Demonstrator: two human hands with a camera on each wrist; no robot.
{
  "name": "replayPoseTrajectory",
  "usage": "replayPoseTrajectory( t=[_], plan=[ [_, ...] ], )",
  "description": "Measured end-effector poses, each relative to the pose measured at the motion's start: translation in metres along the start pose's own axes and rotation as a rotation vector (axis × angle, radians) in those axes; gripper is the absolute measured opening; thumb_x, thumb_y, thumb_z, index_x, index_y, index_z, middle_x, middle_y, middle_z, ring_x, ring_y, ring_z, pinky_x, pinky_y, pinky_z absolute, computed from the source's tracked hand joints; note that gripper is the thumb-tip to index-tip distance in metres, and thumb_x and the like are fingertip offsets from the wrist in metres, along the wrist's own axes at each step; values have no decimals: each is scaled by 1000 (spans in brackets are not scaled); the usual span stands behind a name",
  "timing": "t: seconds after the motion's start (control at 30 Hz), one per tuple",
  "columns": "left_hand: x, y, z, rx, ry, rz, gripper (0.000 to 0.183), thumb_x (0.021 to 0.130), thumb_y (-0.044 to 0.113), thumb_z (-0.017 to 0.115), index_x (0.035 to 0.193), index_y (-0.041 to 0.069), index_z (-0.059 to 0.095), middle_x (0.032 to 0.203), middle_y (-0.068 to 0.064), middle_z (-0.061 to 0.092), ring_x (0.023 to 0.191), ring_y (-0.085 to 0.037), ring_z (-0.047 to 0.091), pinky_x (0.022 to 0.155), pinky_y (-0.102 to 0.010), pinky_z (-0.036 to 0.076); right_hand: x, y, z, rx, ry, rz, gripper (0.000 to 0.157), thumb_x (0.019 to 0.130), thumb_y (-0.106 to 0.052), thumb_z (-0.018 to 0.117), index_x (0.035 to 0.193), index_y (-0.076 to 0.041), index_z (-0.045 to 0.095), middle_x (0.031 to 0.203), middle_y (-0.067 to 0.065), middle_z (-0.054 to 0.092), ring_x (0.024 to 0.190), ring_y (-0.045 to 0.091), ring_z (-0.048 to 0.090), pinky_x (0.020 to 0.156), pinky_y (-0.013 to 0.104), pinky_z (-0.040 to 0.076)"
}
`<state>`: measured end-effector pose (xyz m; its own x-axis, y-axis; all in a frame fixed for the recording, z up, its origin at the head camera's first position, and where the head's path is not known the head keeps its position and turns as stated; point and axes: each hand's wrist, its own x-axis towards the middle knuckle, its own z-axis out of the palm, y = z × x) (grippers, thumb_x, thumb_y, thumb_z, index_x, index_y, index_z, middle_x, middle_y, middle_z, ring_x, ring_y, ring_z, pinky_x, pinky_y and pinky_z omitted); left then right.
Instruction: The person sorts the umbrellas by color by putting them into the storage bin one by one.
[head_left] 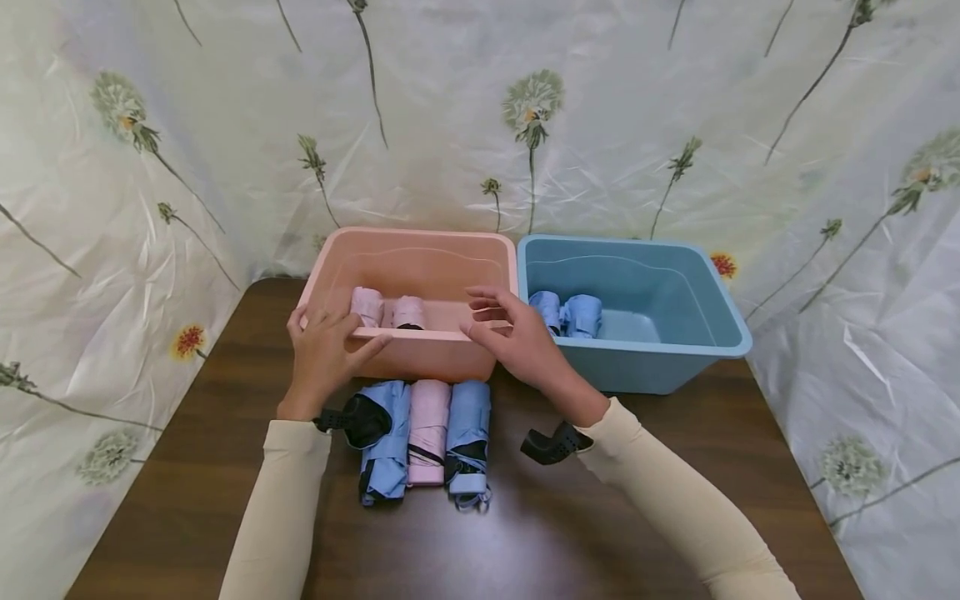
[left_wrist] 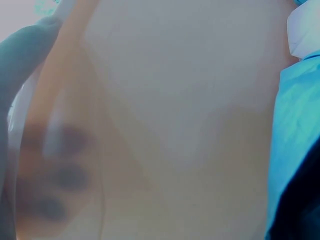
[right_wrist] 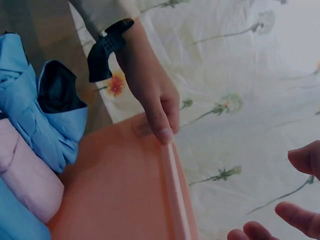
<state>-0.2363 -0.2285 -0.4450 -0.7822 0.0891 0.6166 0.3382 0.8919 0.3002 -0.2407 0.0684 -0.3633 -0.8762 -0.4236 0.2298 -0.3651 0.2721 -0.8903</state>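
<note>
My left hand (head_left: 318, 354) grips the front rim of the salmon-pink plastic bin (head_left: 427, 358), near its left corner. Its thumb lies outside the wall and its fingers reach over inside; the left wrist view shows dark fingertips through the wall. Over the same rim's right end hovers my right hand (head_left: 517, 337), fingers spread and holding nothing. Its fingers (right_wrist: 297, 217) are apart from the rim in the right wrist view. Inside the pink bin lie two rolled pink folding umbrellas (head_left: 367, 306). In front of it, a blue umbrella (head_left: 390, 462), a pink one (head_left: 428, 425) and another blue one (head_left: 468, 417) lie side by side.
A blue plastic bin (head_left: 630, 367) stands right beside the pink one, with two rolled blue umbrellas (head_left: 582, 317) at its left end. Both bins stand at the back of a dark wooden table (head_left: 600, 533), against a flower-printed sheet (head_left: 435, 108).
</note>
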Motion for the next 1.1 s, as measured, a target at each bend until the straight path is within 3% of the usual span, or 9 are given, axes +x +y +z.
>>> replayPoseTrajectory(
  t=[0.4,0.6,0.83,1.1],
  plan=[
    [2,2,-3,7,-7,-2,48,78,57,70,73,10,60,75,-6,58,88,-28,53,104,-64,14,-32,16,12,-9,-5,12,47,90,-28,68,134,-19,53,124,6,59,110,27,61,91,42,50],
    [2,1,-2,4,0,1,47,78,57,70,74,10,60,75,-7,58,87,-29,54,104,-63,15,-46,31,22,-23,-26,76,45,89,-33,69,131,-23,54,125,3,58,111,26,59,90,43,51],
    [2,1,-2,8,-6,-4,46,78,56,70,74,11,61,78,-8,61,90,-29,54,105,-63,14,-59,48,28,-2,-31,144,44,90,-31,70,130,-20,55,125,6,59,113,27,57,92,46,49],
    [1,1,-3,10,-10,-8,46,78,57,70,74,12,59,79,-8,61,90,-30,54,105,-62,14,-70,70,36,-62,-3,231,50,87,-31,72,131,-15,55,127,10,57,113,33,56,90,47,50]
  ],
)
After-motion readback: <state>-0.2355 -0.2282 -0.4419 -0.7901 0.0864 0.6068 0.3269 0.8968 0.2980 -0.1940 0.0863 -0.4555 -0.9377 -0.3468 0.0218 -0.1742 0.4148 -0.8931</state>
